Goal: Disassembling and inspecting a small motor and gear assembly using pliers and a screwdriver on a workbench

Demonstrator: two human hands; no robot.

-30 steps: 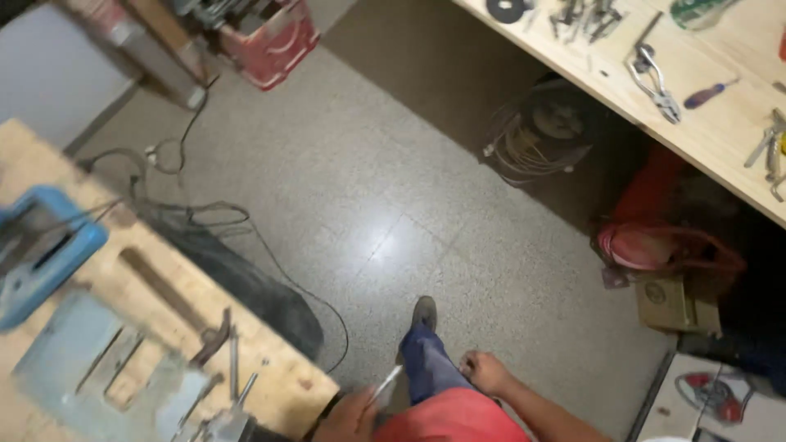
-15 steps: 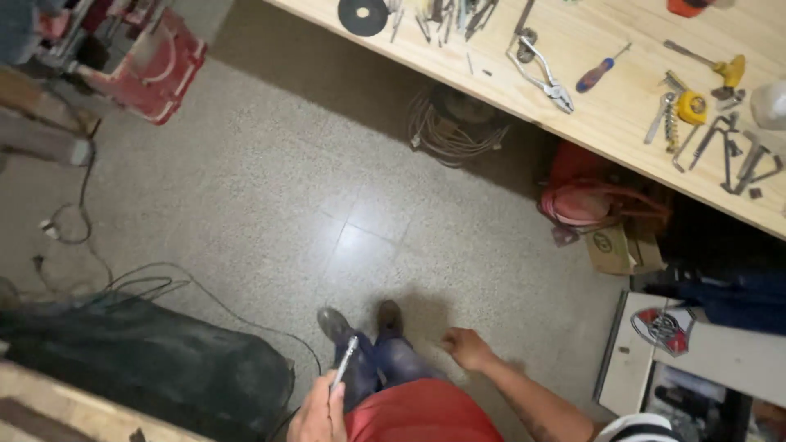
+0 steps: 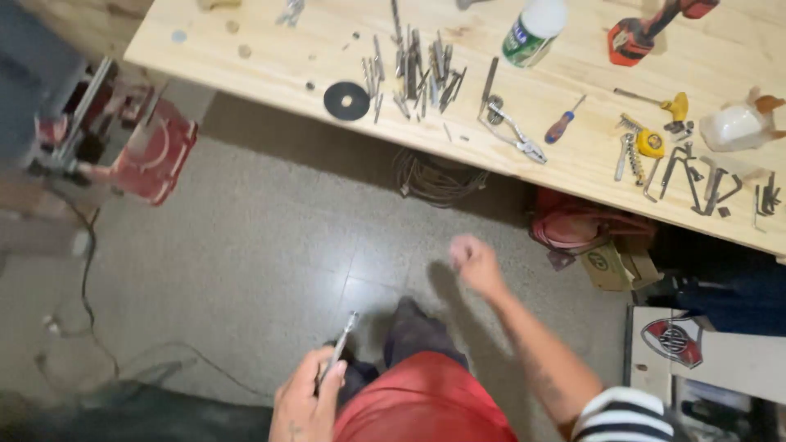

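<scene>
Since half a second ago our view has swung toward the long pale wooden counter [image 3: 270,57], which now fills the top of the picture, and our right hand [image 3: 473,260] has lifted from beside our leg and stretches out over the grey tiled floor [image 3: 262,245].

Our left hand [image 3: 304,401] is clamped around a thin silvery metal rod [image 3: 340,348], low in the view beside our red shorts [image 3: 422,401]; the rod points up and away from us. Our right hand carries nothing; its fingers look loosely curled, though blur hides the detail.

We judge that we are walking the rod over to the counter, so the step in hand is the carry. The next move calls for closing the gap and finding a bare patch of wood among the tools.

Counting on the counter: one black grinding disc [image 3: 346,101], one white bottle with a green label [image 3: 532,33], one red-handled screwdriver [image 3: 563,123], one yellow tape measure [image 3: 651,143], and a loose heap of grey metal bits and rods [image 3: 413,74] too many to count. One red machine [image 3: 151,155] stands on the floor at left.
</scene>
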